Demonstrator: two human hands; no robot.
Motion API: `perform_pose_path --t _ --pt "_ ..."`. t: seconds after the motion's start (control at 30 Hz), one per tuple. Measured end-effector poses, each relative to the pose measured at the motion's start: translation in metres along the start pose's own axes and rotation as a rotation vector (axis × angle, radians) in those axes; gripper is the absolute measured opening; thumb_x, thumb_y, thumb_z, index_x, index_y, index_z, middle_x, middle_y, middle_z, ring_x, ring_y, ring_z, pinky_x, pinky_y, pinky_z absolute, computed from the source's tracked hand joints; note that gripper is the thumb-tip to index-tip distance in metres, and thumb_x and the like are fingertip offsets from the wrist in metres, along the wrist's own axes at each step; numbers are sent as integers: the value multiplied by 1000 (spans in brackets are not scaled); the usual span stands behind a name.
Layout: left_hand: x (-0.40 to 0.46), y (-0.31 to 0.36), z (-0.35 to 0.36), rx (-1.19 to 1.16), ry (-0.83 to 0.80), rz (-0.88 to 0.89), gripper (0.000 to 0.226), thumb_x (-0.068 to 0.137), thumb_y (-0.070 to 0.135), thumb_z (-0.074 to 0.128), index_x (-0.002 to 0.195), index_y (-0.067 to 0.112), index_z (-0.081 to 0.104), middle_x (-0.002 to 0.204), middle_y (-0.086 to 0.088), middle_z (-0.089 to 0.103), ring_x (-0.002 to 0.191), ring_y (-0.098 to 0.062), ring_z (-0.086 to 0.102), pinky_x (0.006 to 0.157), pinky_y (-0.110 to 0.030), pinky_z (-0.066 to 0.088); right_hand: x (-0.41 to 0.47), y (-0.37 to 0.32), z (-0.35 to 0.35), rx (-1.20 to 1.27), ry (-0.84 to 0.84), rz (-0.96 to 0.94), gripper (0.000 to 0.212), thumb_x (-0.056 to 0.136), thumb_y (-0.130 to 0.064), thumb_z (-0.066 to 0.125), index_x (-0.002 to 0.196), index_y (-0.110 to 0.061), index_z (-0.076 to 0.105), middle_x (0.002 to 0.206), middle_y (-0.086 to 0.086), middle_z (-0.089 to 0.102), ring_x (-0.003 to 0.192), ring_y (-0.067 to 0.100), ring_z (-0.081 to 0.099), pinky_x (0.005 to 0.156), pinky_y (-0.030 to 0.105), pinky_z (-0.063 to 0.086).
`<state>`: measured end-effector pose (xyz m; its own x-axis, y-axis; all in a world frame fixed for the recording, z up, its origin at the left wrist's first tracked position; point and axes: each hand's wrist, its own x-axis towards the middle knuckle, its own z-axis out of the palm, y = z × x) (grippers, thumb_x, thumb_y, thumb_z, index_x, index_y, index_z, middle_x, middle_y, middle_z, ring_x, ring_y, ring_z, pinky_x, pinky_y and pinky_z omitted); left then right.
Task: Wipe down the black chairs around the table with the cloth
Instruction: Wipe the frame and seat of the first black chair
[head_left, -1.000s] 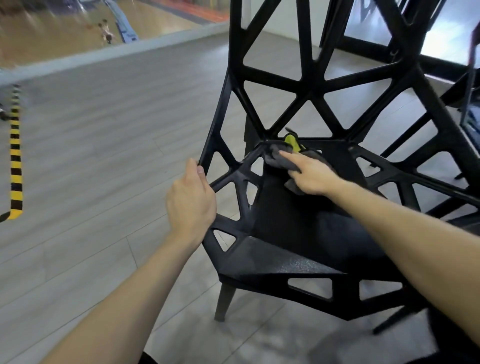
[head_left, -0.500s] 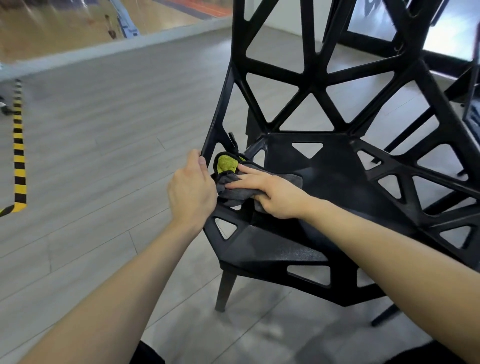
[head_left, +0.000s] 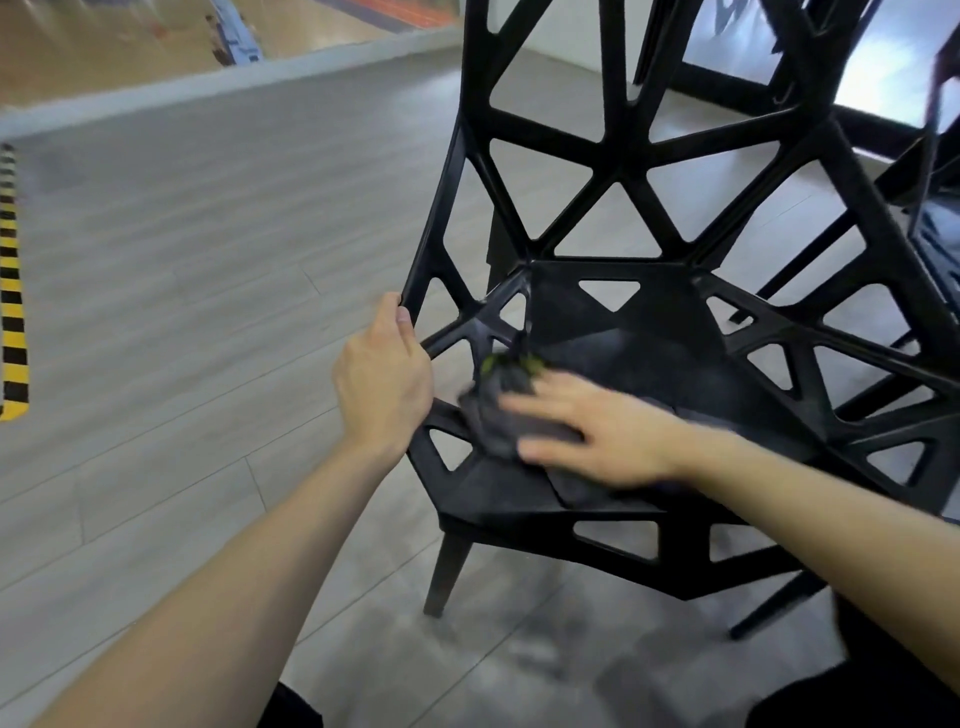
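**Around the work**

A grey plank floor (head_left: 208, 249) fills most of the view. A yellow and black striped strip (head_left: 11, 291) runs along the floor at the far left edge. At the top left a pale ledge (head_left: 218, 83) crosses the view, with a tan wooden floor (head_left: 104, 41) beyond it, blurred. At the top right, a dark frame (head_left: 727, 91) borders a bright surface.
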<state>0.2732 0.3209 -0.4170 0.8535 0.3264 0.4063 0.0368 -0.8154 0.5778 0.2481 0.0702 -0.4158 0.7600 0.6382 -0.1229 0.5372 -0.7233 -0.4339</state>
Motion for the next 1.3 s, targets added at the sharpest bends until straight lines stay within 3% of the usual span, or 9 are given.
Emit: perform_pose_path --t 0.17,0.3,0.4,0.47,0.7,0.97,1.07,1.17,1.3 --pt "3 -2 -1 -40 -10 -3 25 114 26 36 120 18 59 73 -11 62 73 -45 58 67 -52 51 104 30 3 -99 137 304 72 110 -63 23 170 -34 -2 179 8 7 165 22 -9 133 44 -4" --pt "3 -5 1 -68 -18 -11 24 113 26 36 115 20 59 70 -5 57 72 -42 55 66 -49 46 1 -10 16 -94 43 67 61 114 -50 30 170 -36 9 177 -3 15 164 13 -6 133 37 -2" --pt "5 -6 4 -73 -5 -18 24 113 26 36 112 19 59 68 -1 54 72 -39 53 64 -45 41 -73 -19 8 -144 -108 -125 65 108 -69 34 166 -53 11 176 -19 -4 161 1 -15 131 29 -7" --pt "6 -6 6 -70 -13 -13 22 113 26 36 109 19 57 66 2 50 70 -37 50 64 -43 36 -57 0 -4 -216 -117 -78 79 97 -85 36 165 -56 10 176 -20 -5 161 1 -16 131 30 -7" --pt "15 -5 4 -174 -61 -37 29 108 31 33 107 21 60 71 2 54 80 -38 54 71 -47 45 94 -6 28 -177 111 339 97 94 -84 7 169 -26 -12 176 22 0 164 35 -10 132 51 -1" --pt "39 -17 -24 -145 -355 -38 24 102 37 40 91 25 58 76 1 65 80 -30 62 74 -45 51 -73 -54 54 -349 189 156 71 108 -66 16 170 -32 16 174 10 26 164 30 13 133 46 13" --pt "55 -12 -38 -114 -462 -21 29 102 29 47 87 35 71 81 6 71 80 -21 63 75 -35 50 -37 -86 76 -376 308 336 77 109 -64 20 168 -16 29 164 28 38 155 47 27 127 57 20" --pt "61 -7 -47 -116 -550 -42 27 100 25 49 96 19 75 80 -5 73 77 -33 67 71 -40 62 54 -142 93 -208 418 468 89 105 -66 17 167 -2 20 163 38 30 154 56 21 125 65 15" --pt "68 -1 -56 -79 -606 -75 28 105 21 53 94 13 77 76 -5 68 65 -25 64 58 -34 60 72 -152 88 -200 481 388 86 106 -60 26 167 -1 13 163 37 30 153 53 23 126 63 15"
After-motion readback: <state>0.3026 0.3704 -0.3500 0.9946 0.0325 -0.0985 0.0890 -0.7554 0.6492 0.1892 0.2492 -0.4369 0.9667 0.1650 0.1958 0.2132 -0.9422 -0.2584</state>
